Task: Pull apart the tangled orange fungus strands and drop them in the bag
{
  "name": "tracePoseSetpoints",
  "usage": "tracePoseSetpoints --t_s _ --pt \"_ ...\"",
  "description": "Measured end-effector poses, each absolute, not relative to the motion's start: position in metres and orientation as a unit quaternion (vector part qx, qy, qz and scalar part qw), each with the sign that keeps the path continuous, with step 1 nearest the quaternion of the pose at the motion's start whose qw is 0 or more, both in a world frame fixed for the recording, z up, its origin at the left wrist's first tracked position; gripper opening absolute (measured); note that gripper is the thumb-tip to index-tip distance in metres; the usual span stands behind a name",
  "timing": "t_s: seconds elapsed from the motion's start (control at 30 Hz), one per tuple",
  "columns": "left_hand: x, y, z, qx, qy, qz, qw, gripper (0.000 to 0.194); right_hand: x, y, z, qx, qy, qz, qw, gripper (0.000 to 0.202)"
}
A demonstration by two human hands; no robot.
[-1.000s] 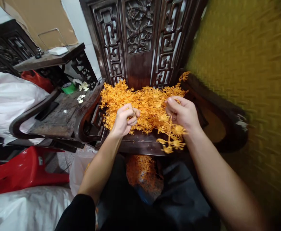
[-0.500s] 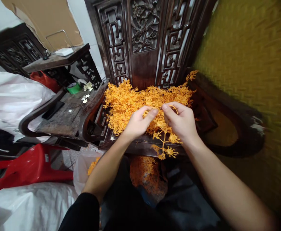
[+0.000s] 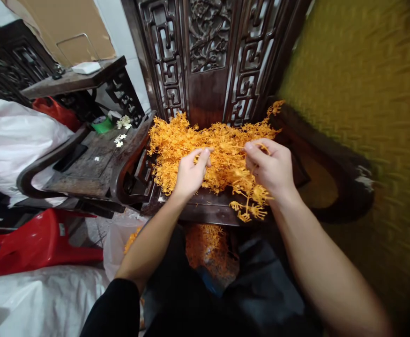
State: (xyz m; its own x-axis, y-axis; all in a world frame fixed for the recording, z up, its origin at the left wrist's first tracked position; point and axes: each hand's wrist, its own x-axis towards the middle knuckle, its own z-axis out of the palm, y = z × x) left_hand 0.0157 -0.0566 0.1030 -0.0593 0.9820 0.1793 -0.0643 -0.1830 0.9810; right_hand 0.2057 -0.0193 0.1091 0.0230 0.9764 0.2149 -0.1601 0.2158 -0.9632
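A heap of orange branching sprigs covers the seat of a dark carved wooden chair. Over the heap's middle, my left hand is closed in a pinch at a small tip; what it holds is too small to name. My right hand, to the right, pinches a thin orange stem between thumb and fingers. From below that hand an orange sprig with flower-like clusters hangs over the seat's front edge. The two hands are apart.
Left of the chair, a wooden seat bears green tape and pale pieces. A red plastic stool, white sacks and a plastic bag lie lower left. A yellow woven surface rises at right.
My hands have moved apart, the left one leftward and the right one rightward. The hanging sprig has shifted right and slightly up with my right hand. The view has shifted slightly.
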Motion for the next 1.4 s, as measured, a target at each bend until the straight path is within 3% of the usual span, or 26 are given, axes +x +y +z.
tracePoseSetpoints --t_s 0.23,0.37,0.47,0.67,0.87,1.0,1.13,1.27,1.4 --pt "0.016 -0.055 0.103 0.512 0.459 0.575 0.443 0.036 0.183 -0.030 0.106 -0.376 -0.562 0.513 0.529 0.039" --pt "-0.009 -0.043 0.111 0.392 0.475 0.727 0.303 0.031 0.183 -0.036 0.113 -0.357 -0.537 0.535 0.546 0.043" --pt "-0.025 -0.036 0.116 0.317 0.443 0.779 0.310 0.027 0.183 -0.037 0.119 -0.333 -0.495 0.551 0.583 0.042" --pt "-0.006 -0.043 0.113 0.374 0.446 0.672 0.459 0.012 0.180 -0.026 0.117 -0.346 -0.469 0.622 0.523 0.039" --pt "-0.004 -0.048 0.115 0.402 0.446 0.595 0.535 0.031 0.181 -0.030 0.116 -0.376 -0.488 0.589 0.523 0.039" --pt "0.001 -0.058 0.114 0.495 0.474 0.466 0.560 0.038 0.179 -0.031 0.114 -0.369 -0.496 0.579 0.531 0.040" --pt "0.010 -0.062 0.111 0.641 0.468 0.406 0.454 0.036 0.178 -0.032 0.113 -0.363 -0.511 0.555 0.548 0.041" --pt "0.011 -0.056 0.110 0.602 0.507 0.515 0.341 0.033 0.177 -0.037 0.113 -0.376 -0.554 0.524 0.526 0.048" --pt "0.008 -0.051 0.108 0.570 0.503 0.553 0.341 0.034 0.175 -0.041 0.110 -0.381 -0.574 0.546 0.477 0.053"
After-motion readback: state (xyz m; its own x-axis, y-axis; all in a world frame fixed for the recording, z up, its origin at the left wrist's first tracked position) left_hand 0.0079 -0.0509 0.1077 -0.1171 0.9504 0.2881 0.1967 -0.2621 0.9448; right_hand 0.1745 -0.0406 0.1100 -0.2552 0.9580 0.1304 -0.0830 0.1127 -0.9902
